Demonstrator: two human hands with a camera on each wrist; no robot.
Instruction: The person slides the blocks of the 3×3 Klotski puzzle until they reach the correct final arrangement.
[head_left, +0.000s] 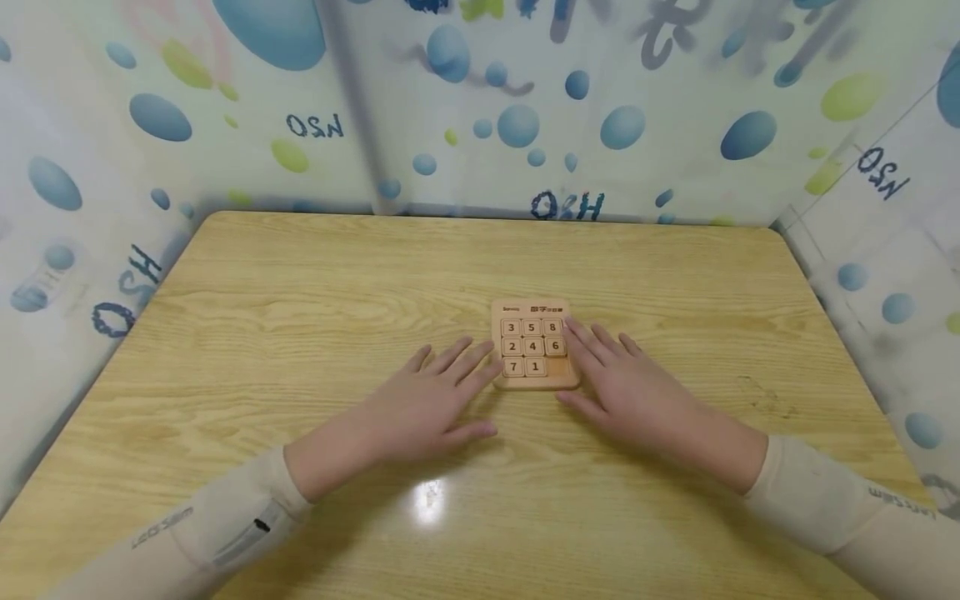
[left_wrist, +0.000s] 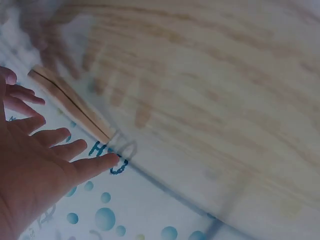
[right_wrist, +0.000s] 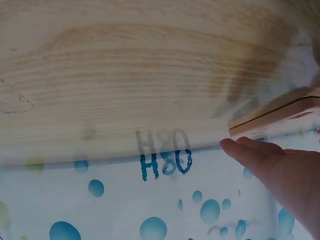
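Observation:
A wooden number slide puzzle lies flat on the table. Its rows read 3-5-8, 2-4-6 and 7-1, with a gap at the lower right. My left hand reaches in from the left, palm down, its spread fingertips at the board's left edge. On the other side my right hand has straight fingers along the right edge, near the 8 and 6 tiles. The left wrist view shows the board's side beyond the extended fingers. In the right wrist view the board appears edge-on above the right hand.
The wood-grain table extends around the puzzle on all sides. Behind it and at both sides stand pale walls with blue and green bubble prints. A bright light reflection shows on the near tabletop.

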